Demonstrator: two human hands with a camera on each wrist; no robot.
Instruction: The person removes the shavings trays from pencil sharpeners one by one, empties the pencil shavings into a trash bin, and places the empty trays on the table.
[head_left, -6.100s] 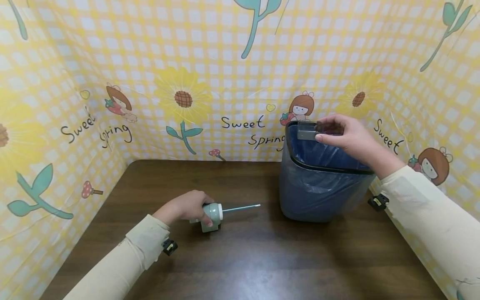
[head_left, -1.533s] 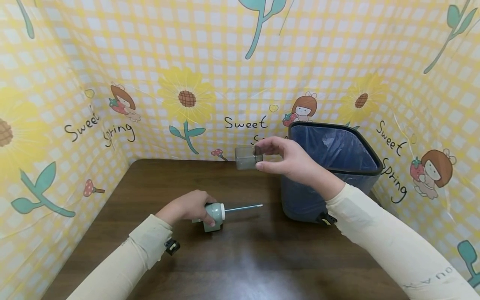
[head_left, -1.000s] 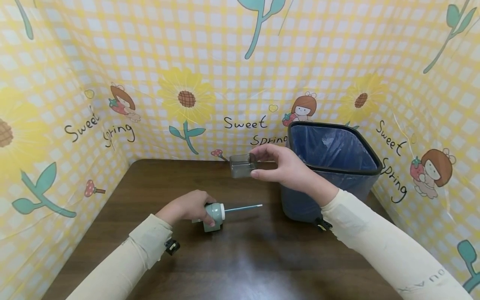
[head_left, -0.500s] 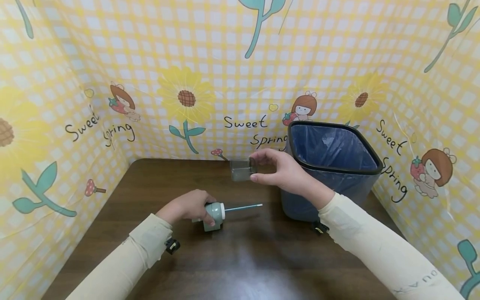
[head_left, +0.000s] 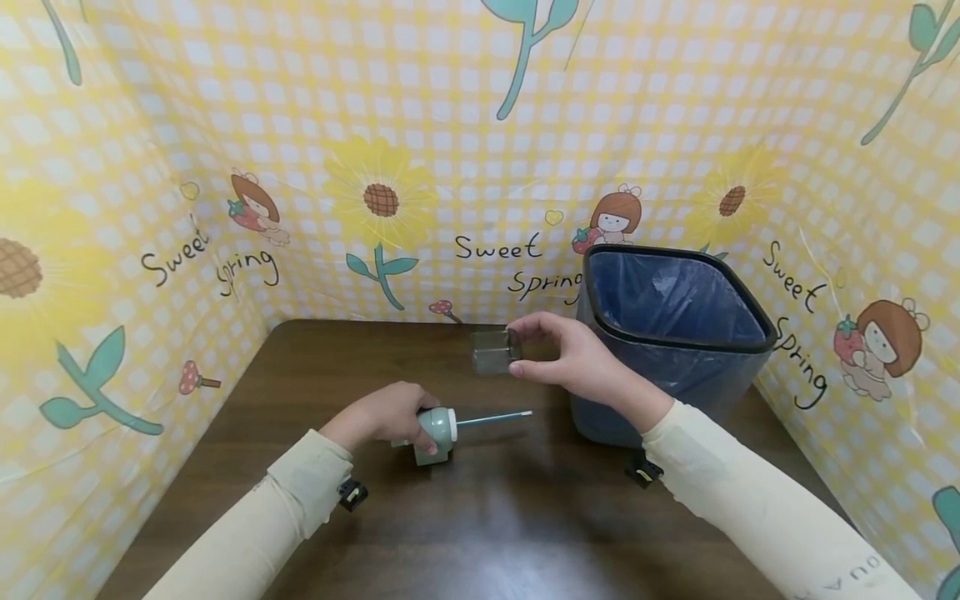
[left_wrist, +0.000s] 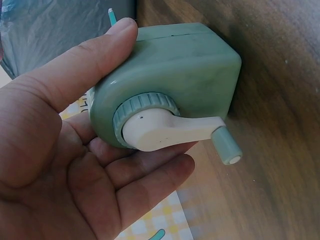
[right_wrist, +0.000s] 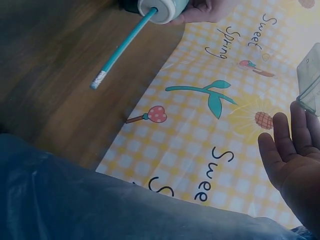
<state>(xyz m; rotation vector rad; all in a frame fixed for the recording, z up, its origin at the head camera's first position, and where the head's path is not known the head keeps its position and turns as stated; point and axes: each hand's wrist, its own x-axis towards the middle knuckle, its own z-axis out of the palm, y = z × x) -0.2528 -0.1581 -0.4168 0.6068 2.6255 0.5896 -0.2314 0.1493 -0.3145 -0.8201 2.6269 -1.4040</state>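
Observation:
My left hand (head_left: 386,417) grips a green crank pencil sharpener (head_left: 437,433) that rests on the table, thumb on one side and fingers on the other. Its pale crank (left_wrist: 170,130) with a green knob stands out in the left wrist view. A blue-green pencil (head_left: 491,419) sticks out of the sharpener's white front, white tip pointing right. Above the table, behind the pencil, my right hand (head_left: 577,358) pinches a small see-through grey plastic box (head_left: 492,354), probably the shavings drawer, by its right end. Only part of that box shows in the right wrist view.
A blue-grey waste bin (head_left: 675,375) with a black rim and a clear liner stands at the right, just behind my right wrist. The brown wooden table (head_left: 495,517) is enclosed at the back and sides by yellow checked cloth (head_left: 480,167).
Six seconds ago my right hand held the grey box over the bin. It has since moved left and come down towards the table. My left hand keeps its grip on the sharpener.

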